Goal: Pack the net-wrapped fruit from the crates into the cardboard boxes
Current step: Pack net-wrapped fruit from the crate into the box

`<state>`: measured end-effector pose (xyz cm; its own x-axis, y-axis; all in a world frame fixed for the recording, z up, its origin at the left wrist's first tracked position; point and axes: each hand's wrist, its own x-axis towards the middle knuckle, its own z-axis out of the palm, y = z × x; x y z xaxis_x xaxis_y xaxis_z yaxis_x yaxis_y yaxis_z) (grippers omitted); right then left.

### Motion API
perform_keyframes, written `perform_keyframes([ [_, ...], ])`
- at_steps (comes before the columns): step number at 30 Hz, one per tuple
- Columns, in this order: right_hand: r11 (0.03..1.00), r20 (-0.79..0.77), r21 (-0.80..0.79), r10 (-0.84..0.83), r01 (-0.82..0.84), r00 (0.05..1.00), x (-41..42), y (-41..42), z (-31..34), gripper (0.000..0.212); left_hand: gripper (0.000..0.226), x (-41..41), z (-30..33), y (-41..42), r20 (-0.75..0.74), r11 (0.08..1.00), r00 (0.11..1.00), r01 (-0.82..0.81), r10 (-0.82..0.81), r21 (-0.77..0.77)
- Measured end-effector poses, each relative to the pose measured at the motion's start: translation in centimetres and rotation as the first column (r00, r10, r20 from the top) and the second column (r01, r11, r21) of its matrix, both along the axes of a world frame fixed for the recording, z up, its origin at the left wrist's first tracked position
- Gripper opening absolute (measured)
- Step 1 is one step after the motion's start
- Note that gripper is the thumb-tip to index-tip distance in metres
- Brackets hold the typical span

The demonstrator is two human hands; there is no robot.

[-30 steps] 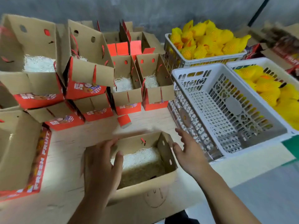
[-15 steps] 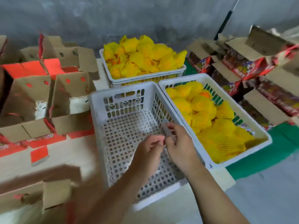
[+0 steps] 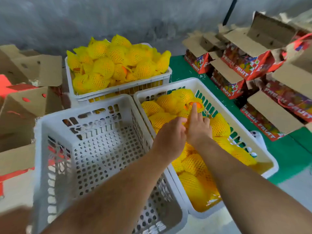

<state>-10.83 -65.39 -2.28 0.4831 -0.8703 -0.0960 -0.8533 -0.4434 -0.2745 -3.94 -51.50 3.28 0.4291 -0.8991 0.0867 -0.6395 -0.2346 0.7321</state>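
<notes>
Left hand (image 3: 170,132) and right hand (image 3: 198,127) reach into the crate (image 3: 268,168) at 3 o'clock; neither grip visibly closed. Risk: loose nets on fruit (image 3: 219,125) snagging, slipping off.

Yellow-netted orange fruit (image 3: 108,65), white perforated crates (image 3: 94,149), red-printed brown cardboard boxes (image 3: 244,65), green floor (image 3: 295,154).

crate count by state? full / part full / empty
Heaped with net-wrapped fruit: 1, the far crate
Part full: 1, the right crate, where the left hand and right hand reach
Empty: 1, the near crate
Total: 3 white crates
</notes>
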Motion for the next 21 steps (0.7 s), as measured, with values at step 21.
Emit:
perform_keyframes([
  [21,0.999,0.598,0.03,-0.044,0.032,0.8,-3.2,-1.5,0.4,0.034,0.089,0.5,-4.4,-1.5,0.308,0.989,0.941,-0.147,0.142,-0.008],
])
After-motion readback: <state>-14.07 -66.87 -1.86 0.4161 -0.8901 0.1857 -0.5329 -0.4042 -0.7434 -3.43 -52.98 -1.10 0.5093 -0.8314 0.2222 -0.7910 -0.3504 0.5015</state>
